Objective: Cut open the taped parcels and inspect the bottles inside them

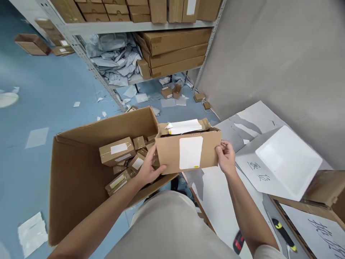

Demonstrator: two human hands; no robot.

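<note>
Between my two hands is a brown cardboard box (169, 151) with a large white label (191, 153) on the side facing me. Its top looks torn open, and a white paper flap (184, 126) lies across it. My left hand (149, 169) grips the box's left end, thumb on the front face. At the right end, my right hand (225, 156) pinches the edge between thumb and fingers. Below and left stands a big open carton (72, 194); several small taped boxes (117, 151) lie inside it, some hidden behind my left hand.
On the white table (215, 201) at right are a white plastic bin (288, 162), a yellow-black utility knife (284, 233) and a red-black tool (238, 241). A metal shelf (140, 27) ahead holds boxes and grey mailer bags (115, 57). Paper scraps litter the blue floor (81, 82).
</note>
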